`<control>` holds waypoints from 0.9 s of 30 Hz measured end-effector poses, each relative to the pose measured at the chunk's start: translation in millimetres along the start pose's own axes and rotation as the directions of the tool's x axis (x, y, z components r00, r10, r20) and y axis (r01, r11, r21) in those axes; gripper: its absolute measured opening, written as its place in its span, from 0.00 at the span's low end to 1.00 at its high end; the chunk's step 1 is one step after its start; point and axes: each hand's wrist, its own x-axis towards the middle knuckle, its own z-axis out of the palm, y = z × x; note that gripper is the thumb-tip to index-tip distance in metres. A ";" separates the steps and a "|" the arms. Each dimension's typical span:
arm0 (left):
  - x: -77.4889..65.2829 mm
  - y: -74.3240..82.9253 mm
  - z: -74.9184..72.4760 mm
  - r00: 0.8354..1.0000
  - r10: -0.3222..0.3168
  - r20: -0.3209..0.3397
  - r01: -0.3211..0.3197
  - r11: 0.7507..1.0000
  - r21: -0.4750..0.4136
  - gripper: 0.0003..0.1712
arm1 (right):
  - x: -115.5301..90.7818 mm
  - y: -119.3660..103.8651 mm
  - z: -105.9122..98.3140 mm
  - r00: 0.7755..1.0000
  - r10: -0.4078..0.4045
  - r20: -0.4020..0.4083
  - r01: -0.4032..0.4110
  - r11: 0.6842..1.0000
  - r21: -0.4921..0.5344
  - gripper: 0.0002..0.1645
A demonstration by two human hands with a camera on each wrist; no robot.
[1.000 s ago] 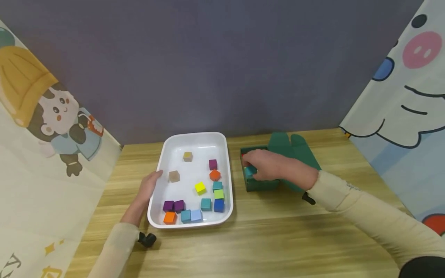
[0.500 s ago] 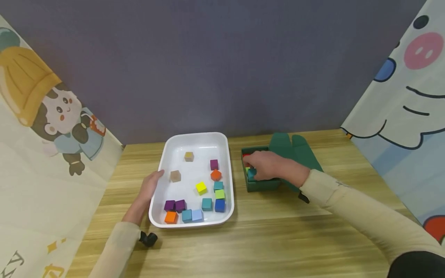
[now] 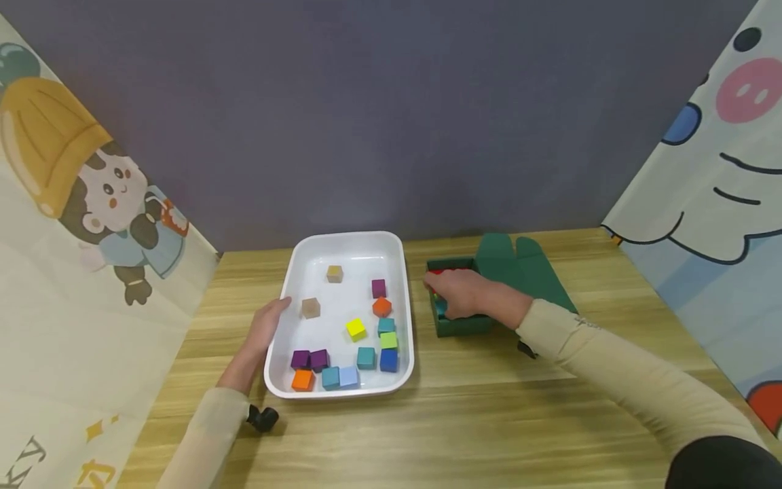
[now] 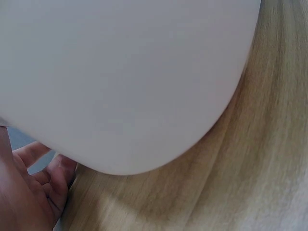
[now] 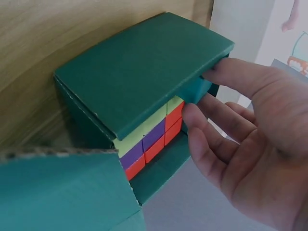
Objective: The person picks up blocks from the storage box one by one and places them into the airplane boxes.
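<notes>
My left hand (image 3: 264, 327) grips the left rim of a white tray (image 3: 276, 380), its thumb over the edge. In the left wrist view, the curled fingers of this hand (image 4: 43, 183) show beside the tray's outer side (image 4: 125, 96). Several coloured cubes lie loose in the tray, among them a yellow cube (image 3: 356, 329). My right hand (image 3: 467, 293) reaches into a small green cardboard box (image 3: 463, 327). Its thumb and fingers pinch a teal cube (image 5: 195, 90) at one corner. Beside that cube sit red cubes (image 5: 155, 149), purple cubes (image 5: 154, 136) and light green cubes (image 5: 159, 115), packed in rows.
The box's lid (image 3: 537, 278) stands open to the right, with a flap beside it. A wooden table (image 3: 440, 421) carries tray and box. Behind rises a grey wall panel (image 3: 391, 122), and printed sheets (image 3: 721, 176) border both sides.
My right hand has lowered the teal cube into the box and shifted slightly left, showing more red cubes. The left hand keeps its place on the tray. The head view has shifted slightly.
</notes>
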 end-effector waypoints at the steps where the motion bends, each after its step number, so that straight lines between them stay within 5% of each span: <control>1: 0.2 0.0 -0.1 1.000 0.000 0.002 0.000 1.000 0.003 0.37 | 0.5 0.4 0.7 1.000 0.000 -0.007 0.000 1.000 0.002 0.31; 15: -9.8 17.9 2.1 1.000 -0.027 0.015 0.028 0.999 -0.046 0.32 | 6.9 9.3 12.4 0.999 -0.037 -0.036 0.036 0.999 -0.009 0.28; 27: 3.1 -3.8 0.2 1.000 0.005 -0.013 -0.005 1.000 -0.003 0.36 | 8.8 12.2 16.7 1.000 -0.013 -0.006 0.013 1.000 -0.002 0.31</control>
